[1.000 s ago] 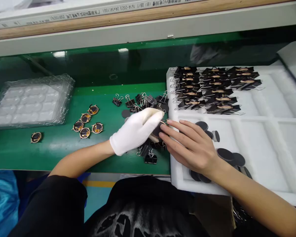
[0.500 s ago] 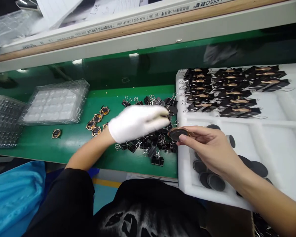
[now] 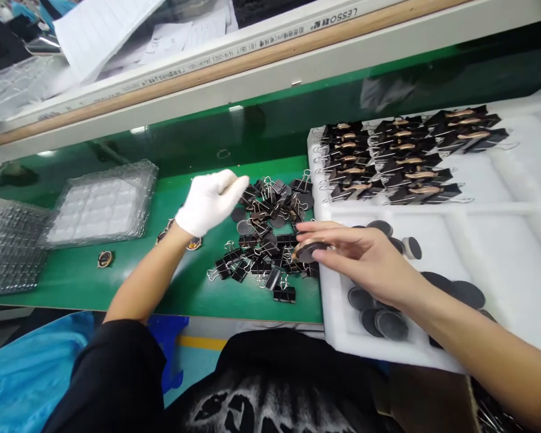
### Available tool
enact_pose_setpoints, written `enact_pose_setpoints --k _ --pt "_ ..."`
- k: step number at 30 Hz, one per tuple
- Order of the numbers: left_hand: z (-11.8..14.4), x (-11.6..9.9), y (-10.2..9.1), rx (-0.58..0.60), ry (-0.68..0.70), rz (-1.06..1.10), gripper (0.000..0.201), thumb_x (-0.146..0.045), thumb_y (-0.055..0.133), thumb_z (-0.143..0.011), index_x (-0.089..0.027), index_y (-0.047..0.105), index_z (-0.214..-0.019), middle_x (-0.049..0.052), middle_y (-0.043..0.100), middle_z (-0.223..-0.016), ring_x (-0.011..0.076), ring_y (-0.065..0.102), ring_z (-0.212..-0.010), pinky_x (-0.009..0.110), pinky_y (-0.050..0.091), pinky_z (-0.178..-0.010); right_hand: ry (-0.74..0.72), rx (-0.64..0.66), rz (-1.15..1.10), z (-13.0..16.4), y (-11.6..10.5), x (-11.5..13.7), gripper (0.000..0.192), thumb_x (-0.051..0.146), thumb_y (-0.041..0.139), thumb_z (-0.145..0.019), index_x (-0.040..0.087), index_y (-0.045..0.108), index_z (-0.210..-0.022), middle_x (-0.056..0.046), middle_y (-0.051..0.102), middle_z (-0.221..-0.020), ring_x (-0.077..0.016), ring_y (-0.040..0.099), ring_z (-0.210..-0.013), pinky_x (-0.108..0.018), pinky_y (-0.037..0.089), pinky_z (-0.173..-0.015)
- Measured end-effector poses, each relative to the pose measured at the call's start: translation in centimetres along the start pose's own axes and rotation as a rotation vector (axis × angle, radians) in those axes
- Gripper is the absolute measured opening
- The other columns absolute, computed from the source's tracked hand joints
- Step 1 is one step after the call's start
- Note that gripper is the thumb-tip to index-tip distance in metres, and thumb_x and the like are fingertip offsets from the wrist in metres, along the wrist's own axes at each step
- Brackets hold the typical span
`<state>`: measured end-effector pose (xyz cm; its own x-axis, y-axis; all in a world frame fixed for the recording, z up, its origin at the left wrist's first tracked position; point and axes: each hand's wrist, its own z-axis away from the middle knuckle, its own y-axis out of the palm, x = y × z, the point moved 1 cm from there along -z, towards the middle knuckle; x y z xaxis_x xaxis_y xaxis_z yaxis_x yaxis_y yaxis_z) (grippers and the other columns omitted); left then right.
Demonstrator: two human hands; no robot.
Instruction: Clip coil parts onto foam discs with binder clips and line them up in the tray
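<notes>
My right hand [image 3: 358, 255], bare, pinches a round dark disc part [image 3: 307, 249] with a copper edge just above the left rim of the white foam tray [image 3: 514, 240]. My left hand [image 3: 207, 201] wears a white glove and hovers over the left side of a pile of black binder clips [image 3: 265, 240] on the green mat. Its fingers are loosely curled and point right, with nothing visible in them. Several copper coil parts [image 3: 104, 258] lie on the mat around and under my left wrist.
Rows of clipped parts [image 3: 401, 159] fill the foam tray's far section. Loose grey discs [image 3: 383, 319] lie in its near section. Clear plastic blister trays [image 3: 101, 204] are stacked at the left, with more [image 3: 6, 249] at the far left. A shelf rail runs along the back.
My left hand has drawn back to the left, away from my right hand, and now hovers over the clip pile. My right hand has lifted the disc part and holds it at the tray's edge.
</notes>
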<state>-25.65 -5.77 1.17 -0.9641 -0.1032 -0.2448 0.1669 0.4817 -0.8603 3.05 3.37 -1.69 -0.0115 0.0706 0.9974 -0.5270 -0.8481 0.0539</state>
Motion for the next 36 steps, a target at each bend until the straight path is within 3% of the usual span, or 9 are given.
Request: enact_pose_setpoints --k 3,5,7,10,13,15,20,30,36 --pt "1.6 -6.3 0.1 -0.154 0.188 0.044 0.043 -0.036 0.051 -0.106 -0.019 0.054 -0.066 -0.002 0.054 -0.058 0.0093 0.048 -0.053 0.027 0.034 -0.055 -0.162 0.025 0.059 0.4 1.0 0.3 0.017 0.027 0.081 -0.088 0.032 0.085 -0.104 -0.006 0.068 -0.144 -0.028 0.071 -0.125 -0.04 0.066 -0.098" --pt "2.3 -9.0 0.0 -0.139 0.338 0.065 0.037 -0.029 0.051 -0.106 -0.02 0.061 -0.072 -0.002 0.059 -0.06 0.0098 0.054 -0.055 0.028 0.036 -0.056 -0.261 -0.027 0.105 0.7 1.5 0.4 0.021 0.021 0.078 -0.09 0.033 0.085 -0.107 -0.004 0.077 -0.125 -0.0244 0.076 -0.115 -0.036 0.067 -0.094" --pt "2.6 -10.2 0.0 -0.146 0.371 0.173 0.032 -0.031 0.047 -0.108 -0.021 0.067 -0.085 0.001 0.068 -0.073 0.0121 0.063 -0.065 0.028 0.043 -0.061 -0.362 -0.113 0.185 0.9 1.7 0.4 0.03 0.014 0.075 -0.091 0.035 0.084 -0.111 -0.001 0.081 -0.11 -0.0225 0.078 -0.107 -0.035 0.068 -0.093" --pt "2.0 -10.5 0.1 -0.155 0.19 0.426 0.046 -0.047 0.029 -0.112 -0.02 0.067 -0.112 0.009 0.075 -0.103 0.0168 0.071 -0.088 0.031 0.053 -0.072 -0.547 -0.224 0.302 1.0 1.8 0.3 0.046 0.004 0.072 -0.087 0.035 0.082 -0.119 0.002 0.079 -0.123 -0.0241 0.077 -0.114 -0.035 0.067 -0.1" --pt "0.9 -11.1 0.6 -0.031 0.06 0.557 0.063 -0.053 0.015 -0.112 -0.022 0.069 -0.102 0.006 0.075 -0.09 0.0157 0.071 -0.08 0.032 0.056 -0.071 -0.676 -0.279 0.34 1.1 2.1 0.2 0.056 -0.003 0.071 -0.083 0.034 0.079 -0.124 0.003 0.073 -0.131 -0.0253 0.075 -0.119 -0.034 0.065 -0.104" --pt "0.4 -11.7 0.8 -0.048 0.077 0.553 0.067 -0.055 0.015 -0.112 -0.023 0.07 -0.09 0.004 0.074 -0.08 0.0153 0.07 -0.072 0.033 0.055 -0.069 -0.703 -0.33 0.324 1.2 2.1 0.1 0.061 -0.006 0.072 -0.081 0.035 0.078 -0.126 0.004 0.072 -0.131 -0.0245 0.074 -0.119 -0.034 0.065 -0.105" --pt "-0.1 -13.1 0.9 -0.193 0.161 0.465 0.067 -0.063 0.022 -0.109 -0.022 0.072 -0.095 0.005 0.077 -0.084 0.0163 0.072 -0.072 0.034 0.055 -0.066 -0.766 -0.403 0.293 1.4 2.2 -0.1 0.069 -0.009 0.073 -0.079 0.039 0.074 -0.13 0.007 0.069 -0.135 -0.0242 0.072 -0.123 -0.035 0.065 -0.106" --pt "-2.4 -13.7 1.1 -0.105 0.029 0.568 0.071 -0.058 0.023 -0.111 -0.023 0.074 -0.077 0.001 0.069 -0.06 0.0139 0.07 -0.062 0.029 0.057 -0.061 -0.747 -0.453 0.287 1.3 3.0 0.3 0.048 0.003 0.077 -0.085 0.034 0.079 -0.122 0.001 0.078 -0.12 -0.0269 0.079 -0.107 -0.045 0.066 -0.104" --pt "-4.8 -11.7 1.5 -0.126 -0.263 0.8 0.087 -0.073 0.019 -0.105 -0.021 0.059 -0.048 0.003 0.056 -0.043 0.0115 0.06 -0.047 0.031 0.056 -0.057 -0.575 -0.451 0.11 1.7 2.9 0.5 0.037 0.01 0.08 -0.086 0.032 0.081 -0.115 -0.002 0.076 -0.128 -0.0256 0.079 -0.107 -0.042 0.067 -0.1"
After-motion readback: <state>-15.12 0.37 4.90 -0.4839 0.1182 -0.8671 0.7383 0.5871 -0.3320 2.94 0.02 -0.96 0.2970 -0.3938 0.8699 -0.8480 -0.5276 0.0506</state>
